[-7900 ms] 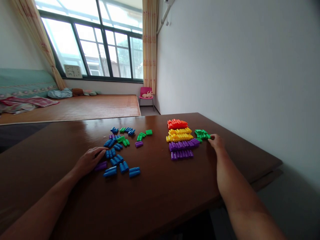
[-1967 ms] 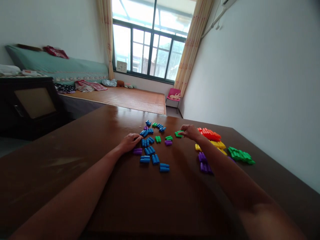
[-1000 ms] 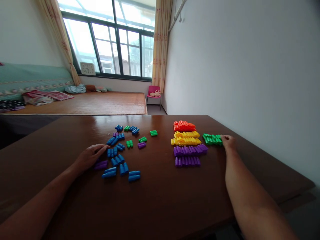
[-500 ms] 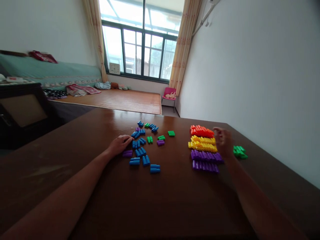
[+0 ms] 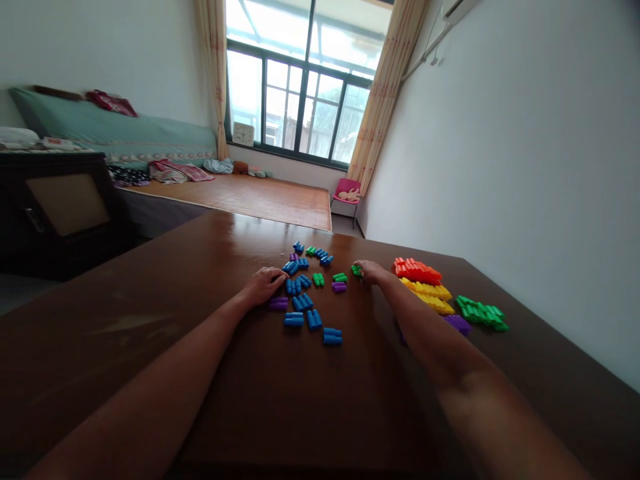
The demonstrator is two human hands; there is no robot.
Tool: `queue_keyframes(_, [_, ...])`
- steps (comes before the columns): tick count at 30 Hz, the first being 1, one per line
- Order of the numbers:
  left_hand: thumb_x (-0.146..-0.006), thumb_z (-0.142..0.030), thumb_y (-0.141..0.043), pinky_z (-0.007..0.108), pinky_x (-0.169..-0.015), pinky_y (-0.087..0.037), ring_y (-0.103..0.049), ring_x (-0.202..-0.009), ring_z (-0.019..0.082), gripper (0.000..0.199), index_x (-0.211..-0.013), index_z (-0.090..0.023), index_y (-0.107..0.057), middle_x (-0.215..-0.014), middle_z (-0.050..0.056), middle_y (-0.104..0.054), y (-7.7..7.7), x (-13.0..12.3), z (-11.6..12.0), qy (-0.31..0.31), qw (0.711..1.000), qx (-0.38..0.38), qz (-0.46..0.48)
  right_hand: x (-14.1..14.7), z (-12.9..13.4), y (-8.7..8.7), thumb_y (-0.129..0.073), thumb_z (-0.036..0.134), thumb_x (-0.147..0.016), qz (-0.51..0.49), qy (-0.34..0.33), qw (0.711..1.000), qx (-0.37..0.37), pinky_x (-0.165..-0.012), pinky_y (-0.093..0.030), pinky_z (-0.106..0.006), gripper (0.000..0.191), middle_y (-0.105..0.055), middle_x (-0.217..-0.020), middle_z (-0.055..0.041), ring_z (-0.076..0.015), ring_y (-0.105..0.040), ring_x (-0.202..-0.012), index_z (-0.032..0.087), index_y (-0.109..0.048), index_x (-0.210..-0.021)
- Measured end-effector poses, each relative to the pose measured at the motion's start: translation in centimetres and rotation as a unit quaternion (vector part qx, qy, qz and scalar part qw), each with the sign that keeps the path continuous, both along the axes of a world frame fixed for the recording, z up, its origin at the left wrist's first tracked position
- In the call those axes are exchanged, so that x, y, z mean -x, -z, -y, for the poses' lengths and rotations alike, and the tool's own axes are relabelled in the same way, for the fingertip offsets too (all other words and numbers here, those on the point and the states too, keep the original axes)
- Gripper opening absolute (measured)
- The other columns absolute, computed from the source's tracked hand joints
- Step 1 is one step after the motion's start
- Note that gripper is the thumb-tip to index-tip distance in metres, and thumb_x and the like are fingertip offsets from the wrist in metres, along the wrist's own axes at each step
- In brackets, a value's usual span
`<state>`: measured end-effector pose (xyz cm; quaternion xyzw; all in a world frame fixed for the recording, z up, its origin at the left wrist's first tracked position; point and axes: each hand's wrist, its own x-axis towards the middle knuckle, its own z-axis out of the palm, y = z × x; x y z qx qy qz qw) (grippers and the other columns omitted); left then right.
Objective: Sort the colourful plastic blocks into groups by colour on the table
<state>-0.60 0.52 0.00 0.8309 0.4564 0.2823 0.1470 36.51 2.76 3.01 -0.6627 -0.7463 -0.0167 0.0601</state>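
Just one cam here, worn on the head, up above the near side of the table (image 5: 280,393), facing forward and down across it. Pretty close: left hand (image 5: 263,283) and right hand (image 5: 373,272) show over the table, window (image 5: 300,93) way beyond it.

Bare left arm (image 5: 175,367) in from between 7 and 8 o'clock, forearm aimed between 1 and 2; bare left hand (image 5: 263,287) at 8 off frame centre, palm down, fingers loosely bent. Bare right arm (image 5: 434,340) in from between 4 and 5, forearm aimed between 10 and 11; bare right hand (image 5: 374,273) at 4, fingertips downward, pinch unclear. Hands apart, right slightly farther forward.
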Motion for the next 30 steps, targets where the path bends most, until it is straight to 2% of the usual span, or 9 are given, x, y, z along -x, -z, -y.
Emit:
queue_keyframes(5, [-0.087,-0.051,-0.04,0.035,-0.092,-0.046,-0.062,-0.103,0.026,0.046,-0.099,-0.022,-0.074,-0.107,0.006,-0.073,0.0,0.1,-0.1,0.005,1.0,-0.004,-0.009,0.3,2.0,-0.8,-0.071,0.02,-0.075,-0.021,0.012,0.999,-0.036,-0.079,-0.049,-0.024,0.024,-0.068,-0.103,-0.007,-0.0164,-0.064,-0.089,0.018,-0.069,-0.099])
queue_keyframes(8, [-0.085,-0.053,-0.042,0.035,-0.092,-0.046,-0.062,-0.102,0.026,0.046,-0.099,-0.023,-0.074,-0.107,0.006,-0.073,0.1,0.2,-0.5,0.013,1.0,0.004,-0.002,-0.2,4.6,-2.0,-0.069,0.02,-0.077,-0.092,-0.025,0.991,-0.091,-0.079,-0.049,-0.026,0.018,-0.068,-0.098,-0.0051,-0.0154,-0.063,-0.086,0.019,-0.069,-0.096])
queue_keyframes(12, [-0.082,-0.057,-0.043,0.034,-0.093,-0.047,-0.063,-0.103,0.026,0.048,-0.098,-0.024,-0.074,-0.107,0.005,-0.073,0.2,0.4,-1.1,0.009,1.0,0.016,0.0,-4.5,8.7,-3.6,-0.063,0.028,-0.082,-0.256,-0.038,0.945,-0.201,-0.078,-0.052,-0.03,0.021,-0.071,-0.095,-0.0052,-0.0175,-0.066,-0.082,0.02,-0.068,-0.101])
queue_keyframes(15, [-0.081,-0.061,-0.043,0.033,-0.092,-0.047,-0.063,-0.103,0.026,0.05,-0.098,-0.025,-0.074,-0.106,0.005,-0.073,0.3,0.5,-1.5,0.004,1.0,0.014,-0.005,-11.6,12.1,-3.4,-0.062,0.037,-0.081,-0.322,0.054,0.895,-0.303,-0.08,-0.053,-0.035,0.032,-0.072,-0.095,-0.0086,-0.021,-0.067,-0.085,0.018,-0.065,-0.106])
queue_keyframes(18, [-0.082,-0.062,-0.043,0.033,-0.091,-0.048,-0.064,-0.101,0.027,0.052,-0.1,-0.025,-0.074,-0.107,0.004,-0.073,0.4,0.7,-1.7,0.005,1.0,0.01,-0.012,-20.0,15.5,-1.5,-0.064,0.041,-0.076,-0.345,0.204,0.817,-0.415,-0.08,-0.053,-0.039,0.037,-0.071,-0.095,-0.0143,-0.0242,-0.067,-0.086,0.014,-0.063,-0.102])
queue_keyframes(21, [-0.082,-0.063,-0.043,0.033,-0.091,-0.048,-0.065,-0.102,0.027,0.053,-0.1,-0.024,-0.074,-0.107,0.005,-0.073,0.4,0.9,-1.8,0.005,1.0,0.011,-0.017,-26.2,18.4,1.0,-0.063,0.038,-0.073,-0.319,0.384,0.742,-0.448,-0.077,-0.052,-0.042,0.035,-0.071,-0.095,-0.0173,-0.0261,-0.066,-0.083,0.012,-0.062,-0.097])
queue_keyframes(23, [-0.08,-0.065,-0.044,0.033,-0.092,-0.049,-0.065,-0.102,0.028,0.054,-0.1,-0.024,-0.074,-0.107,0.005,-0.073,0.5,1.0,-2.0,0.002,1.0,0.013,-0.019,-28.2,19.3,2.2,-0.061,0.036,-0.074,-0.289,0.462,0.713,-0.441,-0.079,-0.051,-0.043,0.033,-0.071,-0.095,-0.0163,-0.0262,-0.065,-0.083,0.013,-0.063,-0.098])
queue_keyframes(25, [-0.079,-0.067,-0.045,0.034,-0.092,-0.049,-0.065,-0.103,0.029,0.056,-0.1,-0.025,-0.075,-0.108,0.005,-0.073,0.7,1.1,-2.2,0.003,1.0,0.016,-0.02,-28.8,19.4,2.8,-0.06,0.036,-0.075,-0.266,0.498,0.711,-0.419,-0.081,-0.049,-0.045,0.03,-0.071,-0.094,-0.0138,-0.0263,-0.064,-0.085,0.016,-0.064,-0.097])
queue_keyframes(30, [-0.08,-0.07,-0.043,0.034,-0.093,-0.049,-0.065,-0.104,0.028,0.059,-0.1,-0.025,-0.075,-0.11,0.005,-0.073,0.9,1.4,-2.5,0.006,1.0,0.018,-0.017,-28.2,18.4,3.1,-0.06,0.051,-0.077,-0.218,0.528,0.745,-0.344,-0.087,-0.042,-0.056,0.039,-0.07,-0.097,-0.0145,-0.0325,-0.061,-0.096,0.02,-0.069,-0.099])
